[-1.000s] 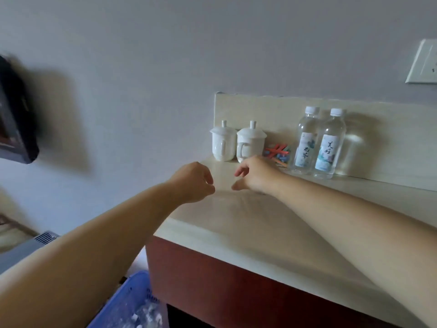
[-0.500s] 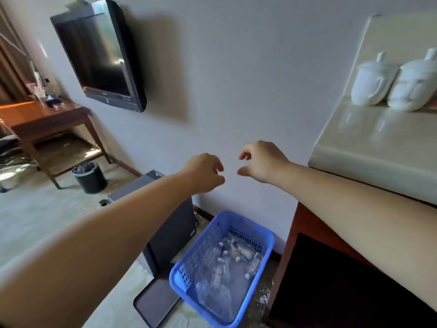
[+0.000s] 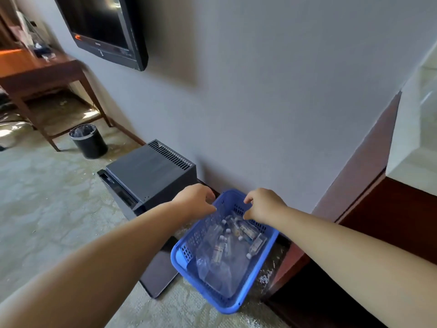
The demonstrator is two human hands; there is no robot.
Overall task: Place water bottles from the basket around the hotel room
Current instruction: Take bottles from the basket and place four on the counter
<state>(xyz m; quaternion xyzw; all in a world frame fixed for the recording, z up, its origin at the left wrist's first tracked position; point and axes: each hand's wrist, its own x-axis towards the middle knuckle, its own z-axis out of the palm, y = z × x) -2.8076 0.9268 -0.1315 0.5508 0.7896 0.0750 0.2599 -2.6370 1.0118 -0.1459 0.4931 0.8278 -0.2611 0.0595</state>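
The blue basket [image 3: 177, 259] sits on the carpet [image 3: 47, 221], squeezed into the gap between a dark grey vented box [image 3: 151, 169] on its left and the red-brown cabinet [image 3: 354, 176] under the pale-topped desk [image 3: 406, 162] on its right. Its far end is up near the wall [image 3: 260, 91]. So the sides are tight, but it's wide open from above and toward the near side.

The water bottles [image 3: 218, 250] are lying in a jumble inside it, caps pointing all over.

Both hands hang over the far end of the basket. The left hand [image 3: 194, 202] has its fingers curled into a loose fist with nothing in it. It overlaps the far-left rim, and I can't tell if it touches. The right hand [image 3: 262, 204] has its fingers bent downward, thumb apart from them, nothing pinched.

Half a second ago the hands were up in front of the bare wall, and the white lidded cups on the desk were in view. Now the view has dropped, the cups are out of frame and the hands are down over the basket. The basket itself hasn't budged.

A dark flat panel [image 3: 160, 268] lies on the carpet against the basket's left side. Further off are a black bin [image 3: 88, 142], a wooden desk [image 3: 40, 74] and a wall TV [image 3: 101, 24].
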